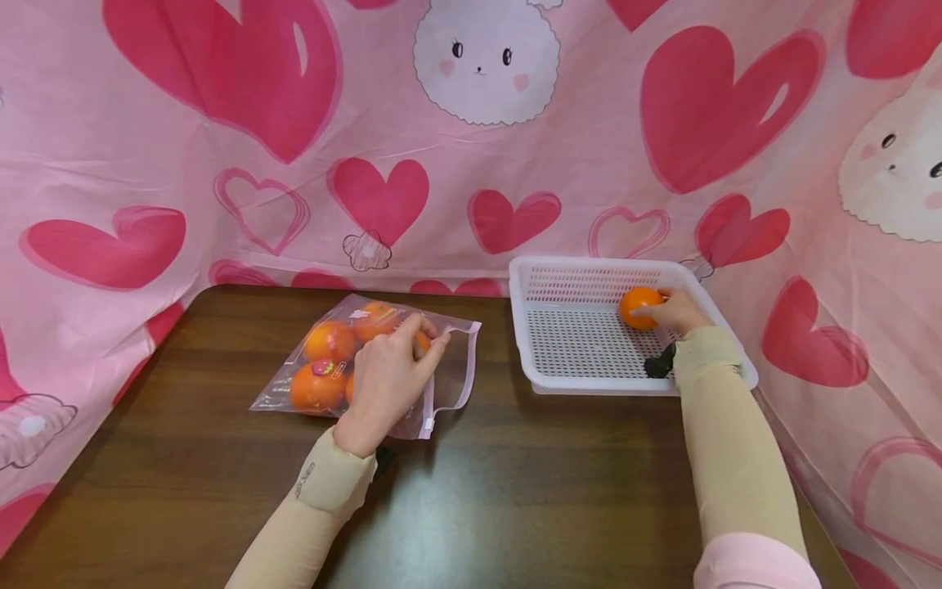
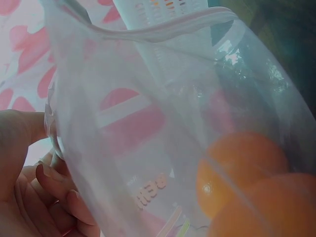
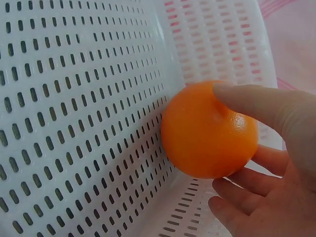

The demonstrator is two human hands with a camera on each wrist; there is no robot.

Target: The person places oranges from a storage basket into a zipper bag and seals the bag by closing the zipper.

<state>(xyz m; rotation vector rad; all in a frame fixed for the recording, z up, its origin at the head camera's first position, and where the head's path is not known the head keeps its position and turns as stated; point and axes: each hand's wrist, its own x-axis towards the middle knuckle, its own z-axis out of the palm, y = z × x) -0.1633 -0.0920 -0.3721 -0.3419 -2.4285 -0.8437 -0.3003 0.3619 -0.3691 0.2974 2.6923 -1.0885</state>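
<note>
A clear zip bag (image 1: pixel 456 372) with a pink edge and a slider lies on the left of the table, with several oranges (image 1: pixel 316 386) inside it. My left hand (image 1: pixel 390 372) pinches the bag's upper side near its mouth. In the left wrist view, thumb and fingers (image 2: pixel 52 180) grip the film at the left, and the bag (image 2: pixel 123 118) stands open toward the top. Over in the white basket, my right hand (image 1: pixel 675 311) holds a single orange (image 1: pixel 639 308). The right wrist view has the thumb on top of this orange (image 3: pixel 210 131) and the fingers curled beneath it.
The white perforated basket (image 1: pixel 581 384) stands at the back right of the brown wooden table (image 1: pixel 515 491). Behind and along the sides hangs a pink cloth (image 1: pixel 441 139) printed with hearts. Some table surface separates bag and basket.
</note>
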